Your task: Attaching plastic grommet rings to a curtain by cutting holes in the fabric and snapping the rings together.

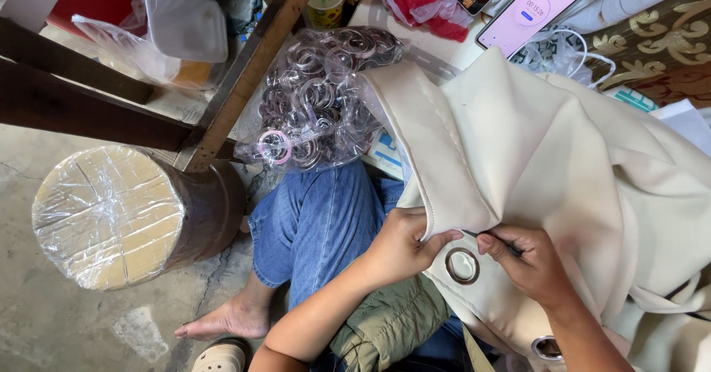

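A large cream curtain fabric (563, 164) lies over my lap. My left hand (404, 246) pinches its hemmed edge just above a metal eyelet ring (462, 265) set in the cloth. My right hand (529, 264) holds a thin dark tool (489, 240) against the fabric beside that ring. A second eyelet (548, 347) sits lower in the hem. Both hands are closed on what they hold.
A clear bag of several metal rings (318, 98) rests by my knee. A plastic-wrapped round stool (126, 213) stands at left under wooden table legs (244, 68). Two phones (529, 9) lie at the top, near a red bag (426, 1).
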